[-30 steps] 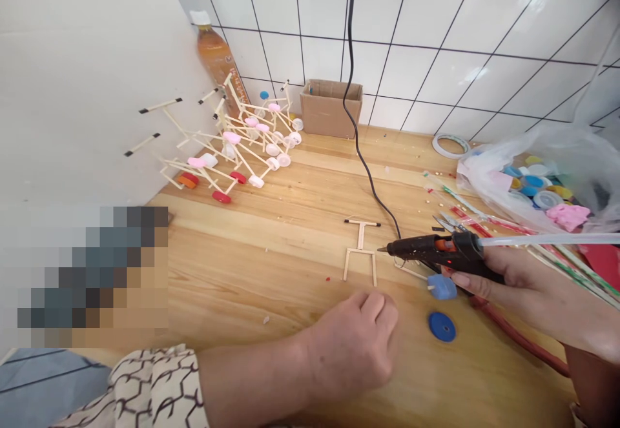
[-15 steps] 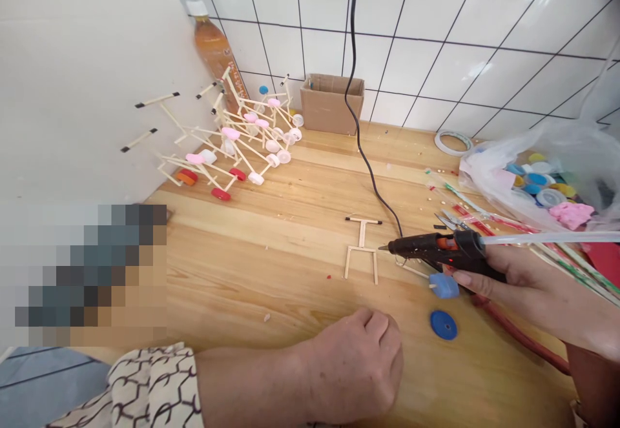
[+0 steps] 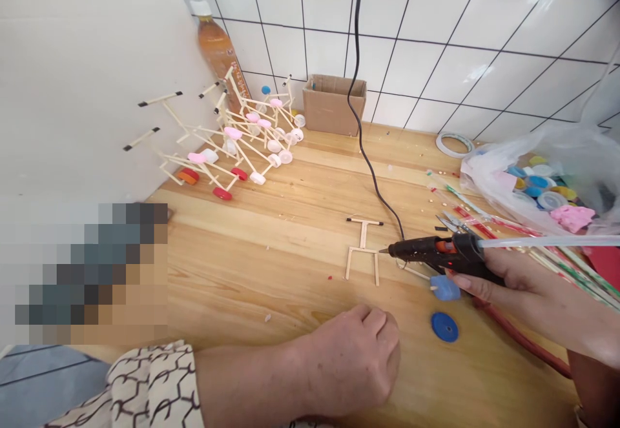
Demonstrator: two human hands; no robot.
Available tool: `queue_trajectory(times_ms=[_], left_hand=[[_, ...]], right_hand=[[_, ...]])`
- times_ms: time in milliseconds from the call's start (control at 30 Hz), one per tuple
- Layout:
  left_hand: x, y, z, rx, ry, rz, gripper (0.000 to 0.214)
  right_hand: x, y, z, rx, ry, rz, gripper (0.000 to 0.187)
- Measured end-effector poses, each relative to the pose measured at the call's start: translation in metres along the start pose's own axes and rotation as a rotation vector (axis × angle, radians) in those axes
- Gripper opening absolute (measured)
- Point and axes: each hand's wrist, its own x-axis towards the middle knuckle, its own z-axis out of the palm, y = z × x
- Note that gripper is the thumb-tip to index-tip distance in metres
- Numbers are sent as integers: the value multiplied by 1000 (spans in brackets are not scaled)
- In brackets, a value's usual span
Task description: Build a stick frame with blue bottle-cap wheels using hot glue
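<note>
My right hand (image 3: 527, 289) grips a black hot glue gun (image 3: 436, 252) with a clear glue stick running out of its back. The gun's nozzle points left, just right of a flat frame of glued wooden sticks (image 3: 362, 252) on the table. Below the gun, near my fingertips, a pale blue bottle cap (image 3: 444, 288) sits on a thin stick. A darker blue cap (image 3: 444, 326) lies flat nearby. My left hand (image 3: 349, 360) rests on the wooden table (image 3: 271, 273) in a loose fist, with nothing visible in it.
Several stick models with bottle-cap wheels (image 3: 232, 147) stand at the back left, by an orange drink bottle (image 3: 216, 53) and a cardboard box (image 3: 334, 105). A black cord (image 3: 371, 163) crosses the table. At right lie a plastic bag of caps (image 3: 537, 186), scissors (image 3: 450, 223) and striped straws (image 3: 571, 266).
My left fist has shifted slightly toward me. The view has moved a little, while the glue gun stays nearly in place above the stick frame.
</note>
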Motion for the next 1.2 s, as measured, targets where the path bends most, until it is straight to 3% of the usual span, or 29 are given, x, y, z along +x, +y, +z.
queue_trajectory(times_ms=[100, 400, 1200], left_hand=[[0, -1, 1, -5, -7, -1, 15], [-1, -3, 2, 9, 0, -13, 16], [0, -8, 2, 95, -15, -110, 19]], right_hand=[[0, -1, -1, 8, -130, 4, 38], [2, -10, -2, -80, -34, -35, 43], [2, 0, -1, -31, -94, 19, 41]])
